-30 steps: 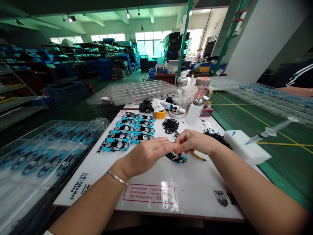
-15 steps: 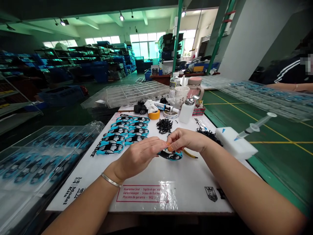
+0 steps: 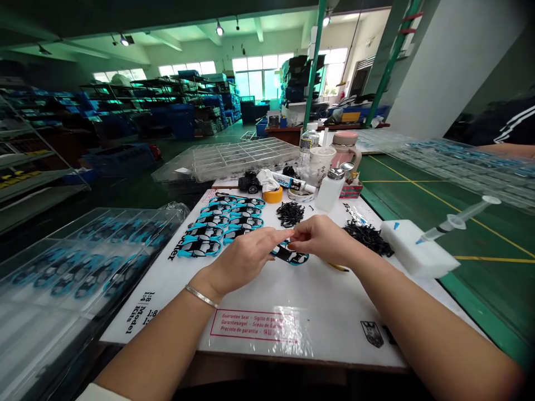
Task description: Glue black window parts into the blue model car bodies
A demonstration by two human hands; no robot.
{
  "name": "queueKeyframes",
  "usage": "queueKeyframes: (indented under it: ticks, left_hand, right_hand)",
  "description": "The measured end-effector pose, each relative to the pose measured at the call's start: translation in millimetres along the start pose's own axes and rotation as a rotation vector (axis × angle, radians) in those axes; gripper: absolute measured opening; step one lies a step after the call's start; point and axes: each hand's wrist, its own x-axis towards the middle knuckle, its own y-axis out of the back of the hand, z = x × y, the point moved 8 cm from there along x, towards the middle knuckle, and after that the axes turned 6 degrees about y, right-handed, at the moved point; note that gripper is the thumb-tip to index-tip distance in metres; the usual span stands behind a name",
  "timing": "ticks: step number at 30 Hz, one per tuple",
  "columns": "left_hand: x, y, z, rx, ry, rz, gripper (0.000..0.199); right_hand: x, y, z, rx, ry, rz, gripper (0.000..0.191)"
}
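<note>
My left hand [image 3: 247, 257] reaches in palm down, a silver bracelet at the wrist, its fingers closed on the near end of a blue-and-black model part [image 3: 292, 257]. That end is hidden under the fingers. My right hand [image 3: 320, 238] is closed in a pinch against the left fingertips, just above the part; whatever sits between its fingers is too small to make out. Left of the hands lie two columns of similar blue-and-black parts [image 3: 200, 245]. Beyond the fingers is a pile of small black pieces [image 3: 290, 214]. A yellow-and-black tool [image 3: 339, 268] lies partly behind my right wrist.
Right of my forearm, a syringe [image 3: 455, 221] is stuck in a white foam block [image 3: 418, 250] beside another black pile [image 3: 368, 236]. Farther back stand a dispenser bottle [image 3: 330, 192], orange tape [image 3: 273, 194], a glue tube [image 3: 292, 182] and a pink mug [image 3: 346, 147]. Clear trays [image 3: 246, 156] flank the board.
The camera view has turned slightly left, so the scene sits farther right. The part has shifted a little left relative to the board. Both hands stay together at the fingertips.
</note>
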Motion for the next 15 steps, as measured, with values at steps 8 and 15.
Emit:
queueKeyframes:
  ticks: [8,15]
  left_hand:
    - [-1.3,0.8,1.0,-0.028,-0.027,-0.011,0.06]
    - [-0.8,3.2,1.5,-0.031,-0.044,0.011,0.061]
  right_hand:
    - [-1.2,-25.3,24.2,0.553,-0.134,-0.289,0.034]
    - [-2.6,-34.8,28.1,0.862,-0.213,-0.286,0.033]
